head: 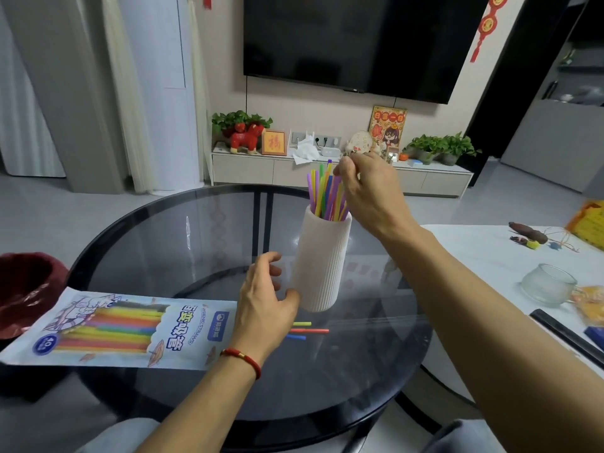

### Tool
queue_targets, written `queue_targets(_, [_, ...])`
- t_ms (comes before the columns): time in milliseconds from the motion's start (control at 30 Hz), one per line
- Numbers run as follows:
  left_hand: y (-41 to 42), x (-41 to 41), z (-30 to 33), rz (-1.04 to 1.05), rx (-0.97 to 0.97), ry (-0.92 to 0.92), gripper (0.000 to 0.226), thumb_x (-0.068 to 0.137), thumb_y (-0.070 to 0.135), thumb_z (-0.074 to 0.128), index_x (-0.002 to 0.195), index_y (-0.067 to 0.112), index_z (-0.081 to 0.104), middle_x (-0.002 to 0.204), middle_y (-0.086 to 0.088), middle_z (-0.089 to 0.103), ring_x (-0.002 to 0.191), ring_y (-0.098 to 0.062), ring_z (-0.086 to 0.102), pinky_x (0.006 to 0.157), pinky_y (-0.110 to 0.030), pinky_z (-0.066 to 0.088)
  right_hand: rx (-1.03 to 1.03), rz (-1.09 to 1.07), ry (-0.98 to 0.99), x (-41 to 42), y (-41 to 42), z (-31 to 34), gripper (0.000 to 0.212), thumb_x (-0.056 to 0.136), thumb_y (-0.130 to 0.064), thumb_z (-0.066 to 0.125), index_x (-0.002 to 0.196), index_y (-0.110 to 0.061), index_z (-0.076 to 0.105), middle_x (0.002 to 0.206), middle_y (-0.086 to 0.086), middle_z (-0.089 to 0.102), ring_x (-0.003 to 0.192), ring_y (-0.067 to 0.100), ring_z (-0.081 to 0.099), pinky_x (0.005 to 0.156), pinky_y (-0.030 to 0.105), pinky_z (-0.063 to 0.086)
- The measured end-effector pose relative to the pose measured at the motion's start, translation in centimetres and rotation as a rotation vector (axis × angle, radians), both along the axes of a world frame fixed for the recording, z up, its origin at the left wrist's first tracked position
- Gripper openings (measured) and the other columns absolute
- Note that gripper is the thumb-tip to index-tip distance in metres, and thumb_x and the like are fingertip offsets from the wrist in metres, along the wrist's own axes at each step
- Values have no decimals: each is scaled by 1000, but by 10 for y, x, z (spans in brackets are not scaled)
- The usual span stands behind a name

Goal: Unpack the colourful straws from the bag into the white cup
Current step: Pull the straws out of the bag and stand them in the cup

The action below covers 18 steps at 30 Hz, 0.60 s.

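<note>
A tall ribbed white cup (322, 263) stands tilted on the round glass table (183, 243), with several colourful straws (323, 194) sticking out of its top. My left hand (264, 299) touches the cup's lower left side with thumb and fingers, partly around it. My right hand (366, 188) is at the tops of the straws, fingers pinched on them. The straw bag (117, 328) lies flat at the table's left edge, printed with coloured straws. Three loose straws (309, 330), yellow, red and blue, lie on the glass just right of my left hand, partly hidden by it.
A dark red bin with a liner (26, 289) sits left of the table. A white table (490, 256) at the right holds a glass bowl (547, 284) and small items. A TV cabinet with plants and ornaments (327, 171) runs along the far wall.
</note>
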State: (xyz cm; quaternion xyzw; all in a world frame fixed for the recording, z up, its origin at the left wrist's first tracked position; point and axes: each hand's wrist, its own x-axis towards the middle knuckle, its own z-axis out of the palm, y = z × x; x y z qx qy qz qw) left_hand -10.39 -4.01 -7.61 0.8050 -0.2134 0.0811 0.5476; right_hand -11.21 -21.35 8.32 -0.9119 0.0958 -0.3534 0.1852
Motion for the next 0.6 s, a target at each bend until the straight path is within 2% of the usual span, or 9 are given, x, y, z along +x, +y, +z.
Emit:
queue_targets(100, [5,3,-1,6,40,-15,53,84,14,72,131,23,50,114,2,59,102,-18,58,81,-30,46,-105,0,-141,-6,1,-6,39,110,-19,37,104,3,68,100,13,61,99,33,56,83,48,51])
queue_targets(133, [8,4,-1,-1,66,-17,52,84,15,72,130,23,50,113,2,59,102,-18,58,83,-31,47,-162,10,-163,-7,2,-9,37,109,-21,38,110,1,68,108,14,62,105,34,54,88,49,49])
queue_targets(200, [16,8,-2,-37,151,-20,50,84,20,71,130,25,51,114,4,59,106,-18,57,87,-36,50,-245,48,14,-6,5,-14,42,109,-35,36,131,-11,63,134,13,58,127,33,47,101,47,40])
queue_targets(267, [28,13,-1,-96,299,-57,50,83,30,69,130,26,53,116,6,58,114,-17,53,92,-35,47,-239,96,174,-5,3,-18,45,110,-45,32,135,-17,58,145,7,56,137,29,46,102,45,35])
queue_targets(333, [44,20,1,-153,492,-123,54,81,44,67,131,31,54,122,7,58,122,-16,47,96,-33,42,-192,130,132,-6,2,-15,44,111,-41,36,140,-16,57,154,7,52,141,28,47,106,46,36])
queue_targets(400, [62,27,2,-193,695,-171,70,76,61,65,140,37,48,139,8,52,134,-17,37,106,-38,37,-191,130,27,-10,2,-8,41,110,-34,41,142,-15,58,157,10,49,142,28,46,112,47,38])
queue_targets(500, [87,35,-7,-287,1002,-96,115,61,79,61,157,40,12,167,6,11,154,-19,2,122,-56,7,-240,200,-275,-26,12,-9,32,104,-21,46,117,-4,71,128,15,67,116,31,59,98,39,45])
queue_targets(533, [93,37,-11,-314,1089,-51,126,56,82,61,158,40,1,169,6,0,154,-19,-8,120,-61,-4,-241,254,-353,-35,18,-17,29,101,-18,48,106,-2,72,113,15,70,102,29,61,87,34,45])
queue_targets(600, [98,38,-18,-354,1187,-6,136,52,85,62,157,40,-11,169,6,-7,154,-19,-14,115,-68,-14,-254,333,-332,-58,28,-48,22,97,-15,51,94,-4,70,95,10,70,83,24,59,70,28,43])
